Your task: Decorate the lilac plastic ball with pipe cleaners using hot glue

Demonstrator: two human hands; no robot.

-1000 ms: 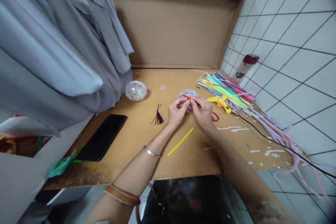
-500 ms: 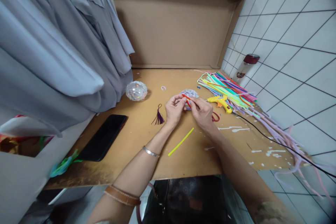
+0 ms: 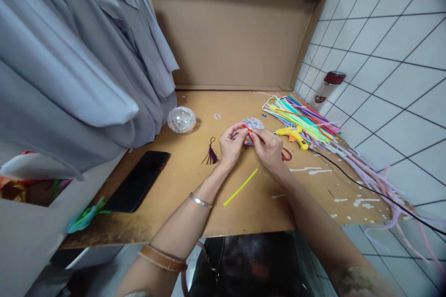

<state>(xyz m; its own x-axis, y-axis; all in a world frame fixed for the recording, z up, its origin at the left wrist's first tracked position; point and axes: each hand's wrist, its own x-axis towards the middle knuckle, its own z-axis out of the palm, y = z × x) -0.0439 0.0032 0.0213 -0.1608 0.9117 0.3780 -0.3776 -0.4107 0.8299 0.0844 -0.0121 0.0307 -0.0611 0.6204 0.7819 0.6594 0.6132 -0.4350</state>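
My left hand (image 3: 232,143) and my right hand (image 3: 267,147) meet over the middle of the table, each pinching a bent red pipe cleaner (image 3: 249,131) at their fingertips. Just behind the fingers, partly covered by them, sits a pale lilac and white rounded piece (image 3: 252,123). Left of my left hand lies a dark purple tassel (image 3: 211,154) with a loop on top. A yellow pipe cleaner (image 3: 240,187) rests between my forearms. Beside my right hand is a red loop (image 3: 287,154), and past it a yellow hot glue gun (image 3: 293,135).
A heap of coloured pipe cleaners (image 3: 303,116) lies at the right, crossed by the glue gun's black cord (image 3: 362,187). A clear ball (image 3: 181,119) and a black phone (image 3: 137,181) are on the left. A lidded jar (image 3: 327,89) stands by the tiled wall. Cardboard (image 3: 230,32) rises behind.
Both hands keep their pinch on the red pipe cleaner, with only a tiny shift at the fingertips. Everything on the table stays where it was.
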